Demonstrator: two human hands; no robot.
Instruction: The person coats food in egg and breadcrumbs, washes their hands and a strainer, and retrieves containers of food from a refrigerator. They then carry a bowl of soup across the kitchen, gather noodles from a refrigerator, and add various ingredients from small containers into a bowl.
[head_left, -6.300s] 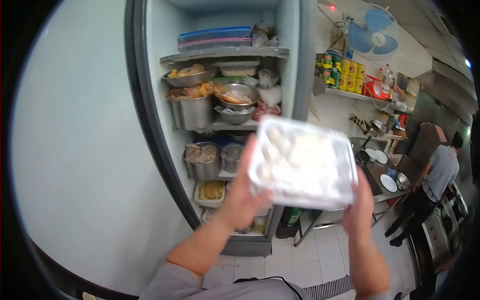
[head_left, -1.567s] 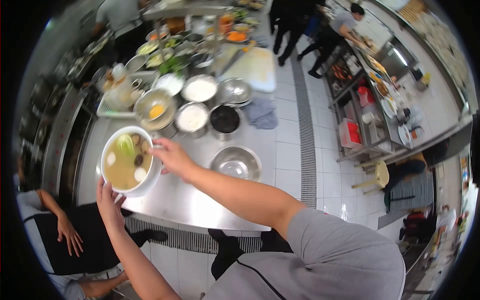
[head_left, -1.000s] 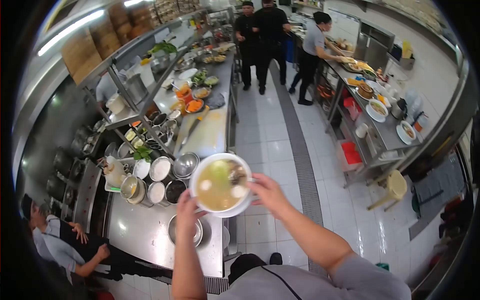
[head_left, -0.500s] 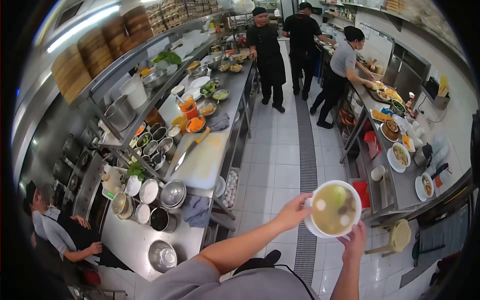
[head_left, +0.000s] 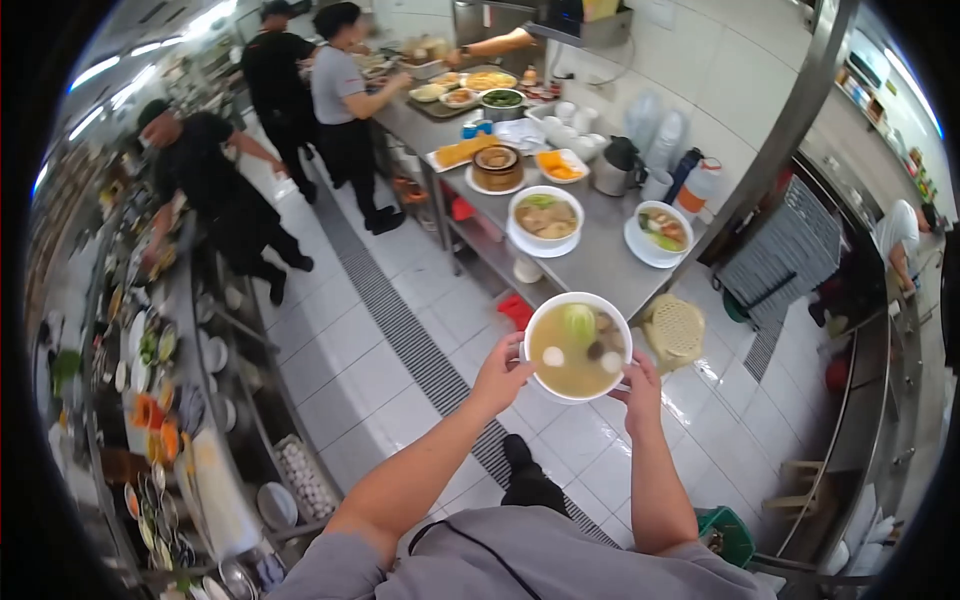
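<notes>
Between my two hands is a white bowl of soup (head_left: 577,385), held level in front of me above the tiled floor. Its clear yellowish broth holds a piece of green vegetable (head_left: 580,324), pale round balls and a dark mushroom-like piece. My left hand (head_left: 503,375) grips the bowl's left side, fingers closed on the rim or handle. On the opposite side, my right hand (head_left: 639,393) closes round the bowl's lower right edge. A plate seems to lie under the bowl, mostly hidden. Beyond it stands a steel counter (head_left: 600,278).
On the counter are two bowls of food on plates (head_left: 545,245) (head_left: 655,255), a bamboo steamer (head_left: 497,170) and a thermos jug (head_left: 615,168). A plastic stool (head_left: 675,330) stands by the counter's end. Several co-workers (head_left: 345,110) stand at the far left. A floor drain grate (head_left: 400,320) crosses the tiles.
My view and body have turned right toward the steel counter, with the soup bowl still in both hands. The prep table has shifted to the far left of view.
</notes>
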